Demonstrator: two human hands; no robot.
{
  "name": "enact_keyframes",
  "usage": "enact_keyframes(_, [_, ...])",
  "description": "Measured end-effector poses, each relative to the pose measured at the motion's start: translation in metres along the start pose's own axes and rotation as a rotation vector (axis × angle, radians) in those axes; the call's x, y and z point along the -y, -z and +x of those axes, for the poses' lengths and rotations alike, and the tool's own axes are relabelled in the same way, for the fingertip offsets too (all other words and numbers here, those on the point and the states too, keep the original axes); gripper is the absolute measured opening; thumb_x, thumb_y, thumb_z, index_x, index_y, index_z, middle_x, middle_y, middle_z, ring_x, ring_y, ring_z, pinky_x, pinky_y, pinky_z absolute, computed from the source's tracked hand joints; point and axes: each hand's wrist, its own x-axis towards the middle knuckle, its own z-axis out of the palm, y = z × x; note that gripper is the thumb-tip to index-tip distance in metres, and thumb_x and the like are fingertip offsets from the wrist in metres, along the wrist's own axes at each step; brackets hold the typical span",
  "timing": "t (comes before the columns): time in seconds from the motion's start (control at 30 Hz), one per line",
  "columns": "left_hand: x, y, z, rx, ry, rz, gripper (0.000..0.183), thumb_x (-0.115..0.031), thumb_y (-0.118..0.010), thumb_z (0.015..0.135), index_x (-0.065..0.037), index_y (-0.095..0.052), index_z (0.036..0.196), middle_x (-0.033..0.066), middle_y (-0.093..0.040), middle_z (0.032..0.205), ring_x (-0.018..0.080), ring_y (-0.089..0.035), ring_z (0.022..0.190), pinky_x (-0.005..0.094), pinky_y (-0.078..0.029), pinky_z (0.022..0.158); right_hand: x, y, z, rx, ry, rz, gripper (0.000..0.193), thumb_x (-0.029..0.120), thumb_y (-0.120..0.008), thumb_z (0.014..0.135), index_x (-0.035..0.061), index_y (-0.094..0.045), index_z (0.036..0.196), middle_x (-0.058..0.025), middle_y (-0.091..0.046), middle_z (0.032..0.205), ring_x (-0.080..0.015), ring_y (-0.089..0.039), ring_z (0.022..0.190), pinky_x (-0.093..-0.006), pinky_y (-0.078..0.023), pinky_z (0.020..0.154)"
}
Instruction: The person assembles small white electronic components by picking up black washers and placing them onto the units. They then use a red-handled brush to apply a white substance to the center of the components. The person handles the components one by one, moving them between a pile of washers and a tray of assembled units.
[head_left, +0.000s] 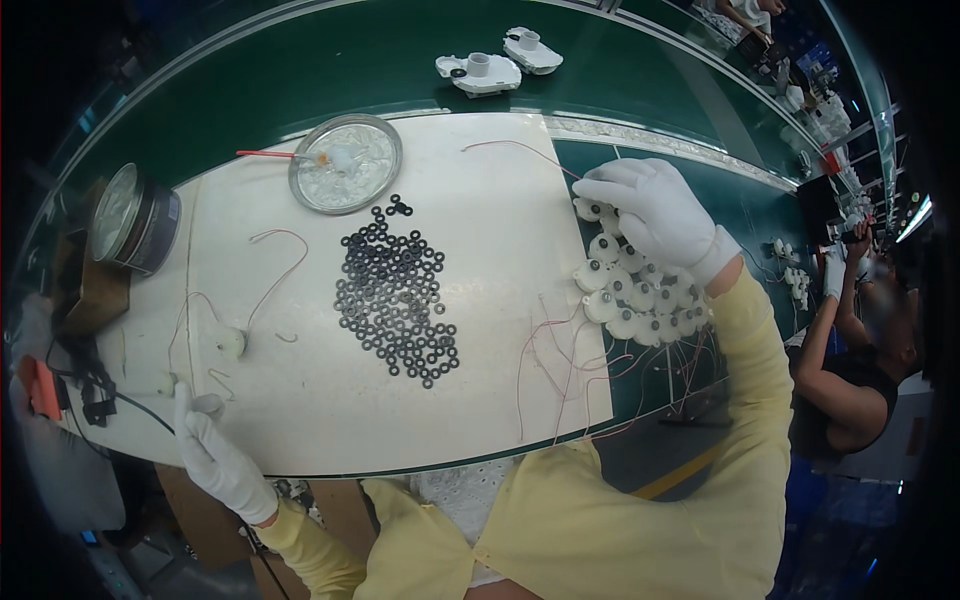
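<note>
The gloved left hand (pixel 215 450) rests at the desk's (pixel 480 330) near edge, fingers loosely open beside a small white part (pixel 166 383); black rings (pixel 398 290) lie mid-sheet; the right hand (pixel 655 212) closes its grip on one white disc in the pile (pixel 635 285)

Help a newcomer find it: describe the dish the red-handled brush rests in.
On the white mat, look to the far edge, above the heap of black rings. The shallow round clear dish sits there. Unlike the dark-sided tin at the left, it holds a red-handled brush.
</note>
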Motion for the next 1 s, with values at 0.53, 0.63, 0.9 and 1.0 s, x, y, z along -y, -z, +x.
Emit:
enact_keyframes(0.53, [0.000,0.010,0.010,0.054,-0.137,0.098,0.033,-0.009,-0.050,0.101,0.003,-0.056,0.132,0.0132,-0.065,0.109,0.0198,-0.060,0.100,0.0308,-0.047,0.091,-0.017,0.008,0.020,0.035,0.114,0.129,0.045,0.003,-0.049,0.066,0.0074,-0.070,0.106,-0.0153,-0.066,0.113,-0.0355,-0.060,0.105,-0.0435,-0.049,0.091])
enact_keyframes(0.63, [-0.006,0.012,0.023,0.067,-0.251,0.226,0.030,-0.008,-0.055,0.100,0.003,-0.059,0.128,0.0116,-0.065,0.116,0.0180,-0.060,0.106,0.0304,-0.046,0.096,0.000,0.012,0.007,-0.080,0.047,0.122,0.047,0.001,-0.047,0.070,0.0042,-0.066,0.113,-0.0181,-0.064,0.117,-0.0384,-0.058,0.110,-0.0446,-0.044,0.096])
enact_keyframes(0.9, [-0.017,0.001,0.055,0.199,-0.539,0.416,0.024,-0.007,-0.069,0.086,-0.003,-0.069,0.110,0.0138,-0.070,0.104,0.0277,-0.066,0.091,0.0338,-0.052,0.079,0.120,0.035,-0.046,-0.094,0.075,0.479,0.030,0.008,-0.058,0.074,0.0054,-0.062,0.103,-0.0187,-0.063,0.107,-0.0344,-0.058,0.094,-0.0439,-0.043,0.083])
enact_keyframes(1.0, [-0.006,-0.019,0.060,0.295,-0.543,0.447,0.021,-0.011,-0.072,0.083,-0.005,-0.071,0.103,0.0101,-0.070,0.086,0.0276,-0.065,0.079,0.0354,-0.052,0.068,0.142,0.014,-0.057,-0.031,0.103,0.608,0.027,0.014,-0.061,0.071,0.0059,-0.064,0.096,-0.0158,-0.065,0.101,-0.0360,-0.060,0.090,-0.0475,-0.045,0.082])
